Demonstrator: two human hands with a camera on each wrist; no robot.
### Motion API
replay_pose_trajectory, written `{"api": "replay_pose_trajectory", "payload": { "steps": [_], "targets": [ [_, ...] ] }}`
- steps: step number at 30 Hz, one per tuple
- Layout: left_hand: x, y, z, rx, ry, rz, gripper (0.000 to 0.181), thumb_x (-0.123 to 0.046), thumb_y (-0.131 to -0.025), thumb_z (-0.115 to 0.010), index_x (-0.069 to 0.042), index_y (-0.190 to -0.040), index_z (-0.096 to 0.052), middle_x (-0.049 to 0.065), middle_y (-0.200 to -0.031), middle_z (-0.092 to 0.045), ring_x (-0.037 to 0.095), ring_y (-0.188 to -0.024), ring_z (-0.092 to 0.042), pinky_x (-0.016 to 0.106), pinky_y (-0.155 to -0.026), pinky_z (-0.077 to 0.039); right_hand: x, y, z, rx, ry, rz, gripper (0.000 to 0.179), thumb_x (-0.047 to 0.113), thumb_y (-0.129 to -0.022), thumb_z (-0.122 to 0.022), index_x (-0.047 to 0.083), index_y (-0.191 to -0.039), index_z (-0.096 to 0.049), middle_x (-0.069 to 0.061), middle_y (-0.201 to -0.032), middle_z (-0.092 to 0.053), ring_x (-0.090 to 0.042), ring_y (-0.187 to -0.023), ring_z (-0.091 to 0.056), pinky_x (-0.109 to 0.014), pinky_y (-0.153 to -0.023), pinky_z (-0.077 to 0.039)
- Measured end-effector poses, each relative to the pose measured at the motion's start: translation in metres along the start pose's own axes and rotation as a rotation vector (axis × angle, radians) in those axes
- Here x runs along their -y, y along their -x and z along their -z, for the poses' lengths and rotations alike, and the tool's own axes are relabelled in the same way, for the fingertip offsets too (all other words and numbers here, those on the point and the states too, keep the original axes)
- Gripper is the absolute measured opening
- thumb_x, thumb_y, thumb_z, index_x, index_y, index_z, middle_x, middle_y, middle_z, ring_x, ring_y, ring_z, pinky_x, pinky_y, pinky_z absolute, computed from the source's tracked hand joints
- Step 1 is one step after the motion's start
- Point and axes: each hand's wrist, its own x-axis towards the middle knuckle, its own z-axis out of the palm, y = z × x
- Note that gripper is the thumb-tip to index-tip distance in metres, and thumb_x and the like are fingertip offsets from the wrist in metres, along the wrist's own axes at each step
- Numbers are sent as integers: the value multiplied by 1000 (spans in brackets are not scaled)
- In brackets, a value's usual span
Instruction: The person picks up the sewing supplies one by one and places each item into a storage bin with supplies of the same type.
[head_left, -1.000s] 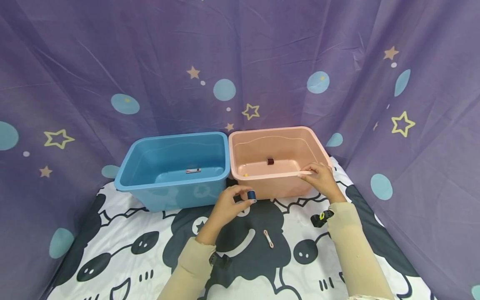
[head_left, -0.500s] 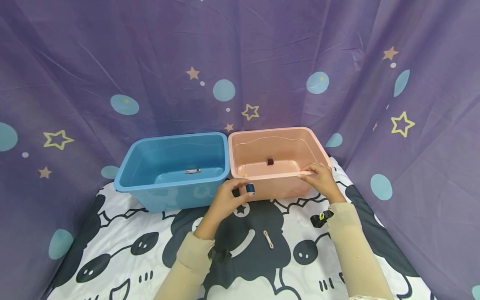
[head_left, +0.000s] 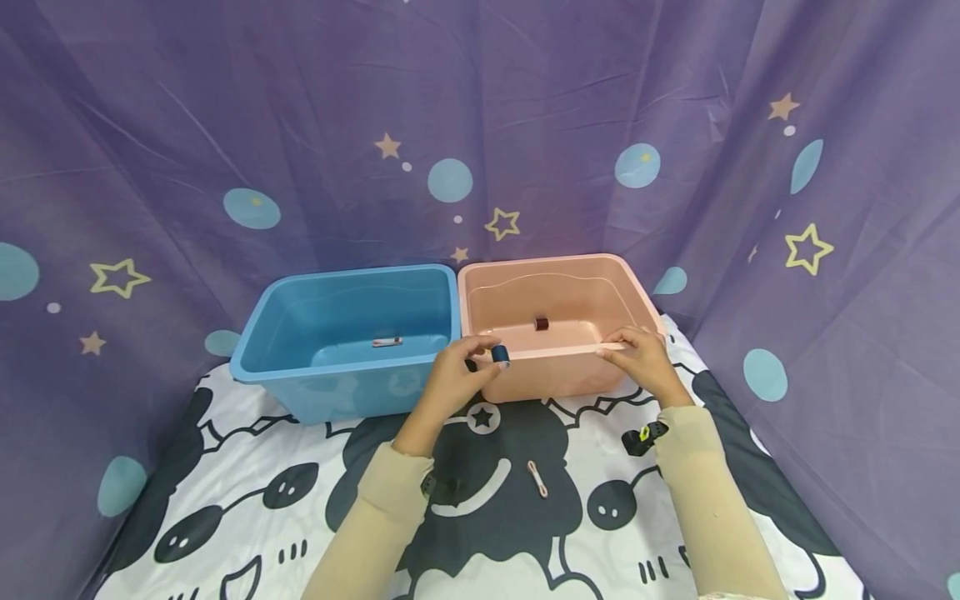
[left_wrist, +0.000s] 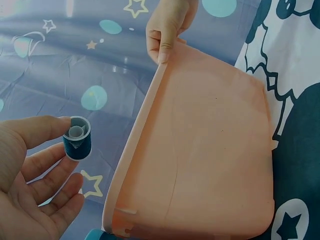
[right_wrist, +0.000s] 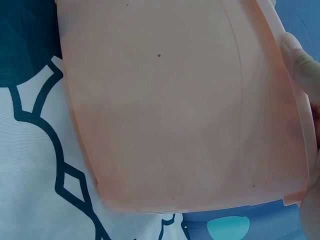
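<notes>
Between thumb and fingertips, my left hand (head_left: 453, 375) pinches a dark blue spool of thread (left_wrist: 77, 145), held at the near left rim of the pink bin (head_left: 562, 375). Its hollow end shows in the left wrist view. My right hand (head_left: 641, 360) grips the bin's near rim toward the right, the thumb (right_wrist: 295, 55) lying on the outer side. A dark brown spool of thread (head_left: 542, 323) lies on the pink bin's floor. On the cloth in front rests a small pale pink looped bundle (head_left: 537, 479), perhaps thread or cord.
A blue bin (head_left: 345, 387) stands directly left of the pink one, with a small pinkish-white bundle (head_left: 387, 342) on its floor. Both bins stand on a black-and-white patterned cloth (head_left: 247, 492). A purple curtain (head_left: 525, 100) hangs close behind them.
My left hand has risen and moved forward with the blue spool, from in front of the pink bin up to its rim. The right hand has stayed on the rim.
</notes>
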Motion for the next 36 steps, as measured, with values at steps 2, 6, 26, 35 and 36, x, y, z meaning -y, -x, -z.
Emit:
{"api": "replay_pose_trajectory", "payload": {
  "steps": [2,6,26,35,36],
  "targets": [
    [-1,-2,0,0,-7,13,37,-13,-82,-72,-6,-117,-65,11,-119,-63,29,-106,-57,46,-86,-51,1,0,0,3,8,-2,14,9,-74,-79,4,-82,-69,-11,-83,-68,-24,-85,-54,-42,-91,-26],
    [-2,-5,1,6,-25,48,37,-18,-83,-71,-9,-119,-65,10,-118,-63,28,-107,-57,43,-84,-52,1,0,1,7,16,-12,14,9,-75,-78,4,-83,-69,-12,-84,-68,-25,-86,-55,-49,-98,-21],
    [-2,-17,-2,-51,-38,106,37,-14,-81,-73,-5,-117,-65,12,-112,-63,28,-104,-58,39,-86,-52,-1,0,-1,7,3,-26,13,10,-75,-79,6,-81,-68,-9,-81,-67,-20,-84,-49,-44,-92,-23],
    [-1,-23,-3,-67,-64,79,37,-14,-81,-73,-5,-116,-65,13,-111,-63,29,-103,-59,40,-84,-52,1,-1,1,15,0,-28,13,10,-75,-78,5,-82,-68,-12,-83,-67,-27,-88,-53,-52,-101,-16],
    [-1,-24,-4,-68,-69,75,37,-14,-81,-73,-5,-116,-65,14,-111,-64,29,-103,-59,40,-84,-52,1,-1,1,15,-1,-29,13,10,-75,-78,5,-82,-68,-12,-83,-67,-27,-88,-52,-53,-101,-16]
  ]
}}
